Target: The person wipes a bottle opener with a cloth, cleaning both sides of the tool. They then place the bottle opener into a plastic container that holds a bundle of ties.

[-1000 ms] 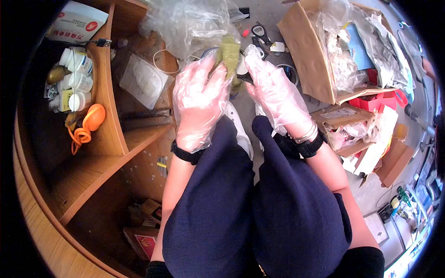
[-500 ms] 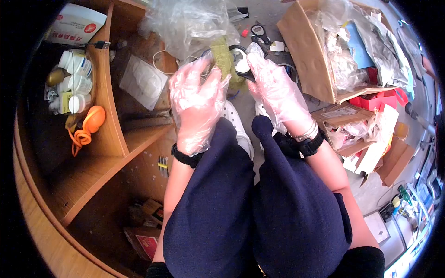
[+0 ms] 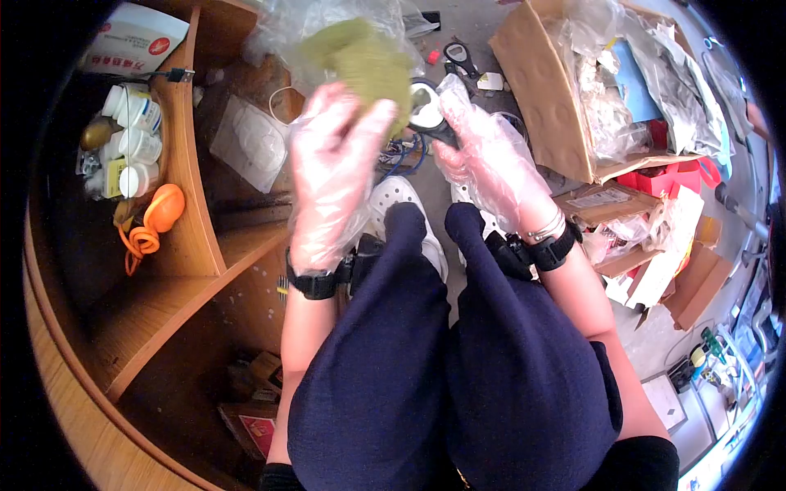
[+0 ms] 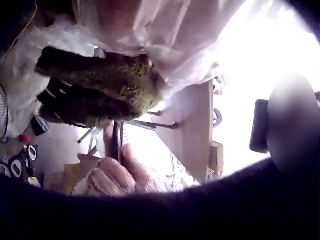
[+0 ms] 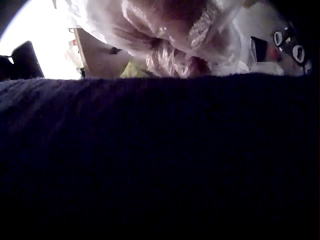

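Observation:
Both hands wear clear plastic gloves. My left hand [image 3: 334,168] grips an olive-green cloth [image 3: 360,65], which is blurred in the head view. In the left wrist view the cloth [image 4: 100,82] hangs folded from the gloved fingers. The right hand [image 3: 491,164] pinches a black, round-headed device [image 3: 426,106] with a white face, resembling a stopwatch. The cloth is right beside the device's left edge. In the left wrist view the device appears edge-on between thumb and fingers. A dark sleeve or trouser leg hides most of the right wrist view.
A wooden cabinet [image 3: 209,164] with white bottles [image 3: 139,147] stands on the left. Plastic bags [image 3: 286,24] lie ahead. Another black device [image 3: 460,61] and a blue cable [image 3: 413,151] are on the floor. An open cardboard box [image 3: 540,90] and smaller boxes stand at right.
My left hand has drawn back and left, lifting the cloth off the device, and the cloth now spreads wider. The right hand still holds the device in nearly the same place.

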Motion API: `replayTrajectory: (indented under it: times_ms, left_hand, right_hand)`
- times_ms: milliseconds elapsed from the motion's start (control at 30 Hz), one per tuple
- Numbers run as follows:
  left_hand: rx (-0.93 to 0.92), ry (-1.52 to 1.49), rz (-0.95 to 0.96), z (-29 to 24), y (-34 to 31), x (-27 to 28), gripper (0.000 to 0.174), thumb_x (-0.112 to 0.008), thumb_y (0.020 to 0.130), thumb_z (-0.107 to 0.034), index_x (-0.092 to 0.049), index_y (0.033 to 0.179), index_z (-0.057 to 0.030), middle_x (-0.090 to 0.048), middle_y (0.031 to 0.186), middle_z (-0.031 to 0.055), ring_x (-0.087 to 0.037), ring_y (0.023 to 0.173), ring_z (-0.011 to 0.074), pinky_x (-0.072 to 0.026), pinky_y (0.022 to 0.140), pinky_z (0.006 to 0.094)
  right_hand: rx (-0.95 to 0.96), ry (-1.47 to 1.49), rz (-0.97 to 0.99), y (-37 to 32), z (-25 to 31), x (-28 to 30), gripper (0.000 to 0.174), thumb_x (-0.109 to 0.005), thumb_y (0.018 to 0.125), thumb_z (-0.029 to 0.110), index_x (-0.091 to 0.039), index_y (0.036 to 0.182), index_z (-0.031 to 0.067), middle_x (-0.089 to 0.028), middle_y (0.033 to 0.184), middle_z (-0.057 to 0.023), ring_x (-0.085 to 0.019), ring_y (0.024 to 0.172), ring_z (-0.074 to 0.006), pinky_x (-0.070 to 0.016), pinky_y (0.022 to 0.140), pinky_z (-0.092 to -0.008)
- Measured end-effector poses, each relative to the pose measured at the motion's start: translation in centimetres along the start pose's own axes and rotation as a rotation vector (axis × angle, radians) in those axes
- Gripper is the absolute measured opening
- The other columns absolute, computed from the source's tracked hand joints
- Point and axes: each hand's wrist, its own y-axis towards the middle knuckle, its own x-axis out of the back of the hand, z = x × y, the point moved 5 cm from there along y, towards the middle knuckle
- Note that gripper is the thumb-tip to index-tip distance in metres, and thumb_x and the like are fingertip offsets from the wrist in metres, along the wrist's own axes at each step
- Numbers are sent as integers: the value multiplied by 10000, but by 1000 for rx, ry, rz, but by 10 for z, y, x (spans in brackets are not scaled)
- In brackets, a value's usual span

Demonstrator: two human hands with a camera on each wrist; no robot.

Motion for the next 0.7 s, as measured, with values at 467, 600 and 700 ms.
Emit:
replayTrajectory:
  times_ms: [467,600,700]
  left_hand:
    - [111,-330,173,27,9,-16,171,-679,828,18,-574,950,-38,-624,950,13,-581,910,76,-471,810,233]
    - [153,-372,153,35,6,-17,181,-662,839,28,-509,869,-64,-619,962,27,-561,866,65,-464,773,225]
    - [154,-428,100,32,0,-19,209,-647,844,39,-472,825,-75,-612,957,27,-542,824,57,-455,745,216]
  right_hand:
    - [368,-147,-265,-20,27,-6,344,-389,989,255,-589,1079,-10,-609,883,-257,-591,877,-425,-472,778,-443]
    - [618,-460,-410,-21,26,-9,278,-449,961,197,-585,1087,-10,-614,891,-245,-605,863,-397,-479,775,-426]
    - [698,-521,-465,-23,29,-8,244,-482,950,174,-587,1070,-10,-619,890,-236,-614,851,-379,-482,767,-419]
